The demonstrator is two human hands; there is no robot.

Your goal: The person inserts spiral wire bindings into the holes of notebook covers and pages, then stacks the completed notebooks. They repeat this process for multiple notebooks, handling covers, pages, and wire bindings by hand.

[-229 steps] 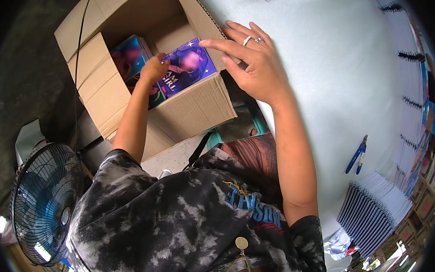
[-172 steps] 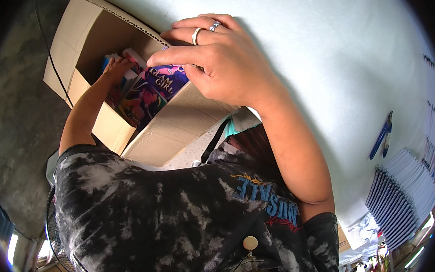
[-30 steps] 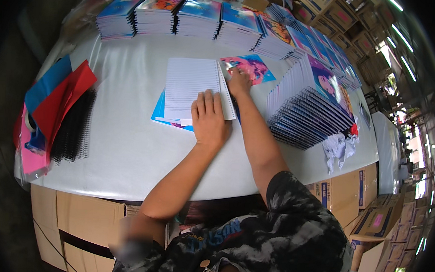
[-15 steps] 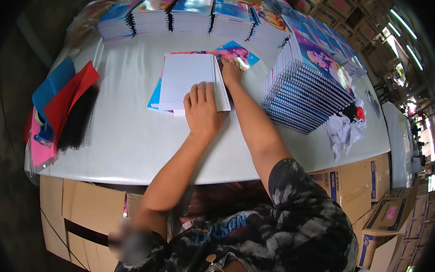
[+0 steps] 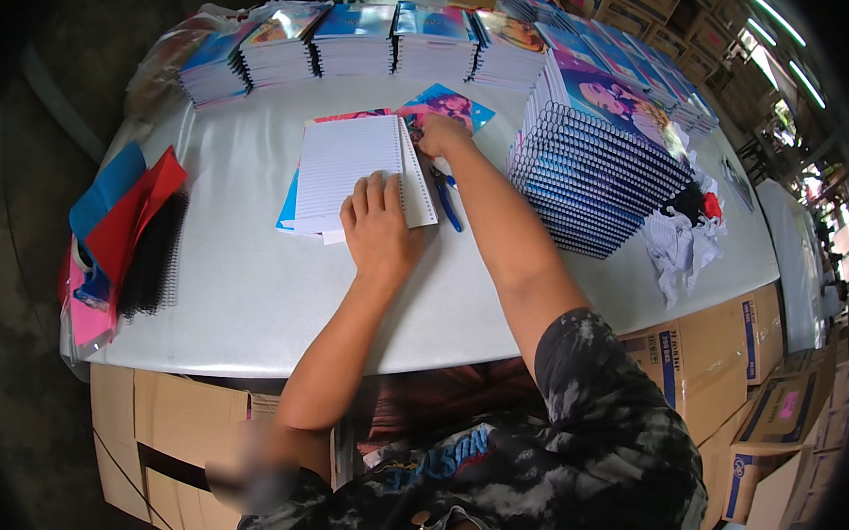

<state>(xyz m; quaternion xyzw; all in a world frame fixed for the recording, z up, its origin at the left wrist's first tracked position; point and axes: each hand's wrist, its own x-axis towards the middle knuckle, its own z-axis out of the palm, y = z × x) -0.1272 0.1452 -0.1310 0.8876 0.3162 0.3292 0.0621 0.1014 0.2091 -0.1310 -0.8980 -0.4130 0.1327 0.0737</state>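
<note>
My left hand (image 5: 382, 224) rests flat with its fingers spread on a pile of lined white sheets (image 5: 345, 168) with holes along the right edge. Blue and pink covers stick out from under that pile. Just past its upper right corner, my right hand (image 5: 444, 136) has its fingers curled at a pinkish printed cover (image 5: 414, 117); the fingertips are partly hidden. Behind that hand lies a blue illustrated cover (image 5: 474, 116), set at an angle. Blue-handled pliers (image 5: 450, 200) lie between the sheets and my right forearm.
Stacked spiral notebooks (image 5: 442, 57) line the far side of the white table (image 5: 239, 283). A tall notebook stack (image 5: 585, 183) stands at right, beside crumpled white paper (image 5: 673, 251). Black spiral coils (image 5: 158, 258) and red and blue sheets (image 5: 137, 199) lie at left. Cardboard boxes (image 5: 721, 351) stand beyond the near right edge.
The view has shifted slightly. My right hand has moved a little away from me and its fingers are more curled. The pliers now show beside my forearm. My left hand stays on the sheets.
</note>
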